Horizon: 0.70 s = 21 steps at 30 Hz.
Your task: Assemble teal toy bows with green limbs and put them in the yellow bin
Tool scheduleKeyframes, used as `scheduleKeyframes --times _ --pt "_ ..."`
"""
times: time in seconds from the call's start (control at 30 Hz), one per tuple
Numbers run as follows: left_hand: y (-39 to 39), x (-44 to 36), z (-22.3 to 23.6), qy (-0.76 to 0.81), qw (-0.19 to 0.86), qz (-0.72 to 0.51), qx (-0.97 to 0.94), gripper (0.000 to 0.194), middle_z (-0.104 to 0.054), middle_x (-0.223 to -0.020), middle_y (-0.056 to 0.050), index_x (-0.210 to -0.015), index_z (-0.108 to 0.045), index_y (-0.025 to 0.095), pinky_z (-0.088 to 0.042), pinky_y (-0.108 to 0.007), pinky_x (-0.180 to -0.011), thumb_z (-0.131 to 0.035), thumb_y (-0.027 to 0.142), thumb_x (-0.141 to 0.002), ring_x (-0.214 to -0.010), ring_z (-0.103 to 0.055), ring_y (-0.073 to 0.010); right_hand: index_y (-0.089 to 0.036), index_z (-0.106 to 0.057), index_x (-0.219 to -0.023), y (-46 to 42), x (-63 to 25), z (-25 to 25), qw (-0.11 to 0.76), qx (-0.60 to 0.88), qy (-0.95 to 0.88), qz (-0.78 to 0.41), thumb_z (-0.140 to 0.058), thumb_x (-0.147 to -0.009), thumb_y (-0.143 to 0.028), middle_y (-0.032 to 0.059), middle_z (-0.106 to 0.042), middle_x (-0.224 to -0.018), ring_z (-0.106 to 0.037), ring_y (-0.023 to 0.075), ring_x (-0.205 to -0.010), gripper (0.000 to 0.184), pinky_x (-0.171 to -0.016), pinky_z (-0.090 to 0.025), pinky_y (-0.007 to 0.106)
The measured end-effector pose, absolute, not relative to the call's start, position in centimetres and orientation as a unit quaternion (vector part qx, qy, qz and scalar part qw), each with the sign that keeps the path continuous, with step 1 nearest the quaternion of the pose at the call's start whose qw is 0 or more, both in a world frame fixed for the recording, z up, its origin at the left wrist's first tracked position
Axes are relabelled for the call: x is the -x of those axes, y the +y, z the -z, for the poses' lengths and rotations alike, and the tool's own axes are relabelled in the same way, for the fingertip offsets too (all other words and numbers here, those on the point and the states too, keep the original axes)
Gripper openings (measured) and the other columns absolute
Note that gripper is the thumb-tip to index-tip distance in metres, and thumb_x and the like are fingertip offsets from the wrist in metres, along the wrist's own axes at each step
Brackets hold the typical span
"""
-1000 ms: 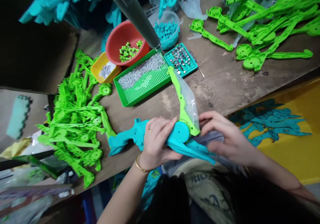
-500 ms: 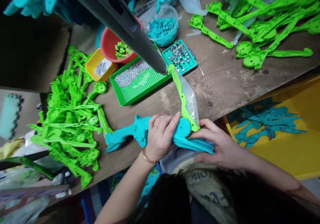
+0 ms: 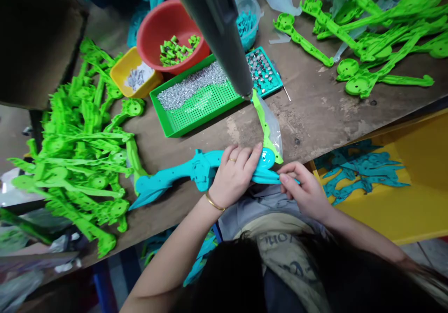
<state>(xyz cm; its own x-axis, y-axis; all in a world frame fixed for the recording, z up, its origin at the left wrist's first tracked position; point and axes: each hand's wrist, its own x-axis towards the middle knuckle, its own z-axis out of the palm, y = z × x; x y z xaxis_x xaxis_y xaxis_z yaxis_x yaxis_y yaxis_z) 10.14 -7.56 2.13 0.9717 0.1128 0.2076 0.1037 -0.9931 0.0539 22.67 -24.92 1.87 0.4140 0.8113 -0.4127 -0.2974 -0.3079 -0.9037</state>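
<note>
A long blue plastic part (image 3: 175, 175) lies across the front of the table, with a round joint and a split, tapering right end. My left hand (image 3: 234, 173) is wrapped over its middle, beside the round joint. At the tapering end, the fingers of my right hand (image 3: 297, 184) are closed in a pinch on the blue part. A green plastic arm (image 3: 264, 124) with a clear film web joins the blue part near the round joint and points away from me. The tip of a grey tool (image 3: 241, 77) hanging from above appears close to the green arm's far end.
Piles of green plastic parts lie left (image 3: 87, 163) and right (image 3: 385, 42). Behind my hands stand a green tray of small metal pieces (image 3: 171, 125), a blue tray (image 3: 276, 83), a red bowl (image 3: 147, 38) and a yellow tub (image 3: 121, 85). A yellow bin (image 3: 420, 205) holds blue parts at right.
My right hand has shifted its hold to the tip of the blue part, fingers now pinched. The camera view has shifted somewhat; my left hand keeps its grip.
</note>
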Motion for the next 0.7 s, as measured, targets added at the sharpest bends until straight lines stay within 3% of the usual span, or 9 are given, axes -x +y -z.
scheduleKeyframes --times 0.1,0.17,0.27,0.3,0.37,0.43,0.57,0.63,0.7 --pt "-8.8 -9.0 -2.1 0.148 0.082 -0.112 -0.979 0.062 -0.062 -0.123 -0.017 -0.141 -0.047 0.016 -0.035 -0.052 -0.111 -0.067 0.037 -0.085 -0.117 -0.056 -0.0314 -0.019 -0.054 -0.085 -23.9 -22.5 -0.6 0.611 0.601 -0.117 -0.502 -0.065 -0.082 -0.050 -0.0077 -0.050 -0.056 -0.039 0.0044 -0.043 0.033 -0.040 -0.030 0.018" --pt "-10.4 -7.8 -2.2 0.265 0.195 -0.173 -0.928 0.055 -0.064 -0.118 -0.016 -0.124 -0.059 0.019 -0.045 -0.049 -0.102 -0.072 0.048 -0.080 -0.112 -0.060 -0.0305 -0.020 -0.053 -0.084 -23.7 -22.7 0.1 0.639 0.575 -0.073 -0.505 -0.069 -0.080 -0.048 -0.0095 -0.046 -0.053 -0.035 0.0034 -0.041 0.033 -0.039 -0.026 0.018" --pt "-13.6 -7.0 -2.2 0.438 0.519 -0.161 -0.716 0.037 -0.067 -0.081 -0.005 -0.100 -0.060 0.019 -0.055 -0.031 -0.064 -0.060 0.054 -0.087 -0.069 -0.064 -0.0172 -0.021 -0.053 -0.083 -23.8 -22.9 0.4 0.660 0.554 -0.045 -0.505 -0.071 -0.079 -0.044 -0.0107 -0.043 -0.051 -0.031 0.0029 -0.041 0.030 -0.039 -0.023 0.016" --pt "-14.5 -7.4 -2.1 0.447 0.635 -0.115 -0.619 0.039 -0.066 -0.075 -0.003 -0.099 -0.058 0.019 -0.052 -0.028 -0.055 -0.057 0.056 -0.088 -0.059 -0.062 -0.0148 -0.021 -0.053 -0.082 -23.9 -22.9 0.4 0.663 0.551 -0.042 -0.506 -0.072 -0.079 -0.043 -0.0108 -0.042 -0.051 -0.031 0.0030 -0.041 0.029 -0.039 -0.023 0.016" --pt "-15.7 -8.8 -1.6 0.434 0.772 -0.080 -0.457 0.047 -0.068 -0.077 -0.004 -0.100 -0.056 0.018 -0.051 -0.025 -0.049 -0.061 0.061 -0.083 -0.056 -0.063 -0.0137 -0.021 -0.052 -0.081 -23.9 -22.6 0.1 0.663 0.547 -0.043 -0.509 -0.071 -0.080 -0.041 -0.0108 -0.040 -0.051 -0.031 0.0033 -0.043 0.028 -0.039 -0.023 0.016" --pt "-16.2 -10.5 -1.1 0.435 0.807 -0.119 -0.380 0.055 -0.070 -0.077 -0.005 -0.097 -0.056 0.016 -0.053 -0.026 -0.051 -0.068 0.064 -0.075 -0.057 -0.066 -0.0147 -0.021 -0.053 -0.081 -23.9 -22.2 -0.1 0.661 0.550 -0.045 -0.509 -0.071 -0.080 -0.041 -0.0107 -0.039 -0.051 -0.032 0.0035 -0.043 0.027 -0.039 -0.024 0.016" --pt "-16.0 -12.0 -0.5 0.449 0.818 -0.135 -0.333 0.057 -0.065 -0.059 -0.001 -0.086 -0.056 0.014 -0.050 -0.024 -0.042 -0.071 0.067 -0.069 -0.044 -0.061 -0.0140 -0.022 -0.052 -0.080 -24.1 -22.2 -0.1 0.643 0.574 -0.062 -0.503 -0.069 -0.080 -0.046 -0.0109 -0.039 -0.051 -0.029 0.0038 -0.041 0.029 -0.038 -0.025 0.017" --pt "-15.8 -11.7 -0.4 0.452 0.822 -0.128 -0.322 0.056 -0.064 -0.057 -0.001 -0.083 -0.056 0.014 -0.047 -0.022 -0.038 -0.072 0.066 -0.069 -0.042 -0.060 -0.0133 -0.023 -0.055 -0.085 -24.4 -23.3 -0.4 0.571 0.621 -0.146 -0.517 -0.063 -0.084 -0.049 -0.0085 -0.047 -0.055 -0.037 0.0058 -0.042 0.027 -0.040 -0.032 0.020" --pt "-15.6 -11.1 -0.5 0.456 0.823 -0.130 -0.313 0.055 -0.064 -0.057 -0.001 -0.081 -0.055 0.014 -0.045 -0.021 -0.037 -0.074 0.065 -0.068 -0.041 -0.060 -0.0125 -0.023 -0.061 -0.089 -24.3 -25.0 -1.3 0.435 0.697 -0.300 -0.485 -0.060 -0.087 -0.050 -0.0026 -0.060 -0.066 -0.052 0.0101 -0.053 0.027 -0.051 -0.043 0.025"
